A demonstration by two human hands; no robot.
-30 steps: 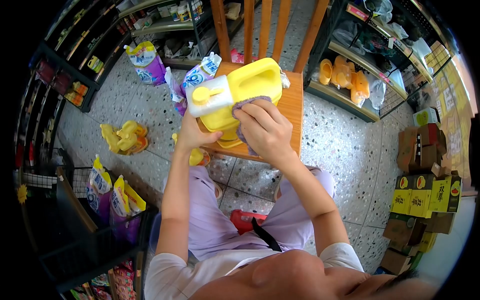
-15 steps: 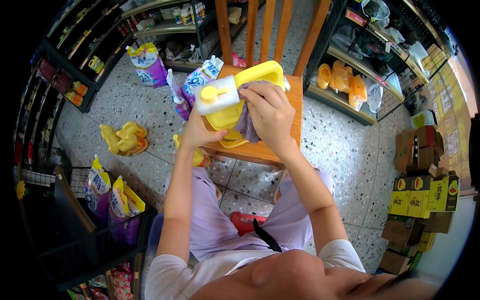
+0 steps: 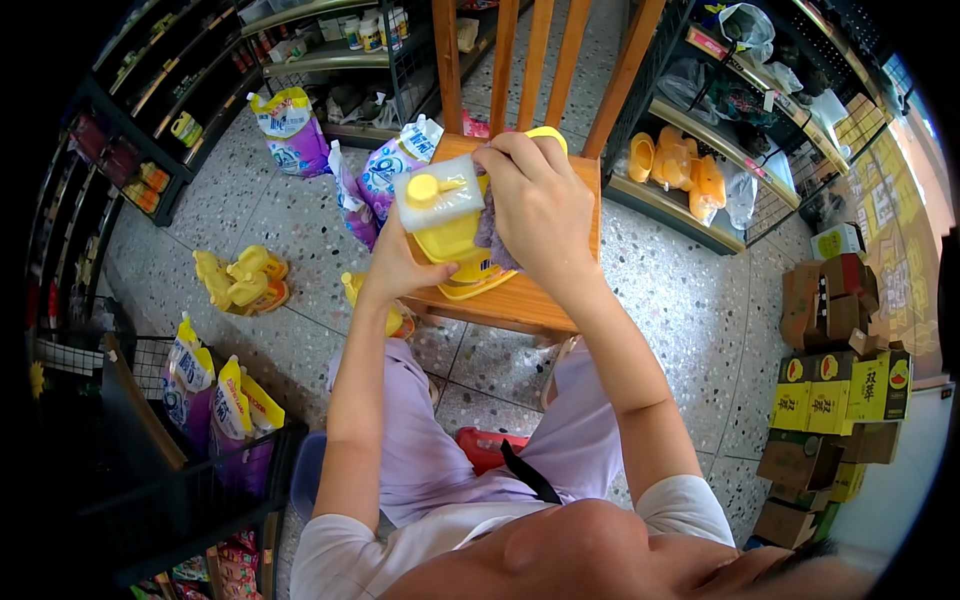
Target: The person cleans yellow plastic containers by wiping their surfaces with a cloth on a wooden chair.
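On the chair (image 3: 545, 295), a yellow jug (image 3: 450, 241) sits with its white-wrapped cap (image 3: 424, 191) toward the left. The left hand (image 3: 400, 268) holds the jug's left side, thumb spread along it, the other fingers mostly hidden. The right hand (image 3: 543, 215) bends its fingers closed over a purple cloth (image 3: 490, 232) against the jug. Pouches (image 3: 395, 168) show just left of the chair; yellow bottles (image 3: 243, 280) stand farther left.
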